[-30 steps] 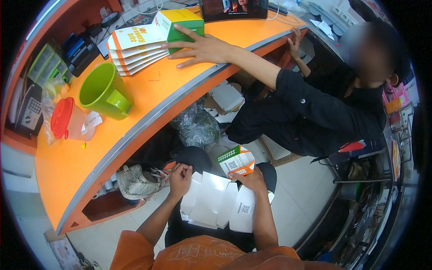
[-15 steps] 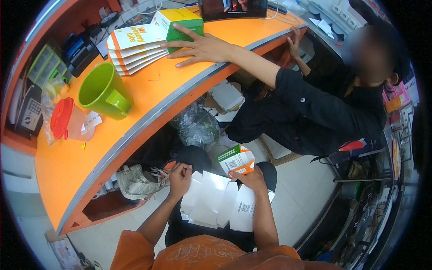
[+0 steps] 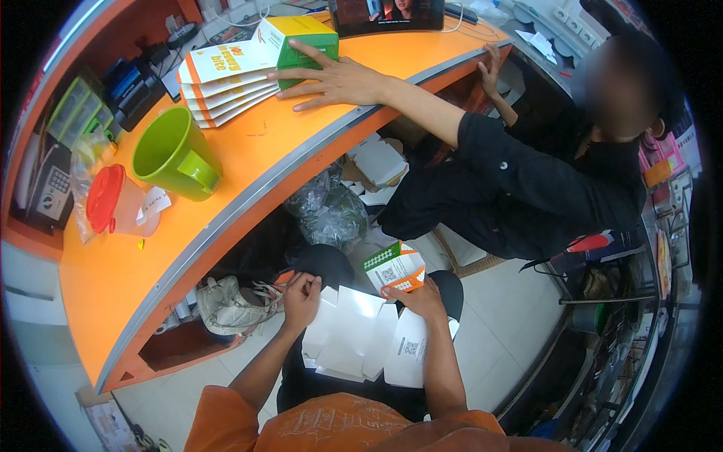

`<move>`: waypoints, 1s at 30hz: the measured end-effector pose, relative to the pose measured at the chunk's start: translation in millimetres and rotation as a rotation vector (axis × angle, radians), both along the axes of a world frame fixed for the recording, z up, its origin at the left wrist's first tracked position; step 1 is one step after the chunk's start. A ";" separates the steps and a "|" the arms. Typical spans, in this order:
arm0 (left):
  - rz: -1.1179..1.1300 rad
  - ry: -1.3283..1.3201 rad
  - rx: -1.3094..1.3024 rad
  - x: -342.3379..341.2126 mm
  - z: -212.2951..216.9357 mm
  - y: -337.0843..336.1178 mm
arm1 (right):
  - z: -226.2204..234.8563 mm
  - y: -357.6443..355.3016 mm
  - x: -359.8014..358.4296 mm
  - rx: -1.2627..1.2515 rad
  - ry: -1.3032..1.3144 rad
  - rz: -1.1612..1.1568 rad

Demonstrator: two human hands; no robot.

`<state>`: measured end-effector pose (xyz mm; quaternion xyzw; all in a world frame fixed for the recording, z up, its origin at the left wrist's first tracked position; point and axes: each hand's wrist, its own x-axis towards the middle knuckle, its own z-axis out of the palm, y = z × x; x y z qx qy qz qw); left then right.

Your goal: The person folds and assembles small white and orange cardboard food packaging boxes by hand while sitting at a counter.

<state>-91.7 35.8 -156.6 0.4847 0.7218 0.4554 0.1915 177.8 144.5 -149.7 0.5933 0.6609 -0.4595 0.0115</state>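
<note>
Already one small white, green and orange carton (image 3: 397, 270) stands folded at centre frame, pinched in the right hand (image 3: 423, 300); the left hand (image 3: 300, 294) grips flat white carton blanks (image 3: 354, 331) below, unfolded.

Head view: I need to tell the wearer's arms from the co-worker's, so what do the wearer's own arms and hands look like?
Both forearms are bare, rising from short orange sleeves. The left hand and right hand wear no gloves; no rings or watch are visible.
</note>
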 end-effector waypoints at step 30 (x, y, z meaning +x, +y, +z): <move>-0.097 -0.091 -0.209 -16.8 3.1 28.5 | 12.5 -14.6 1.6 0.194 0.158 -0.048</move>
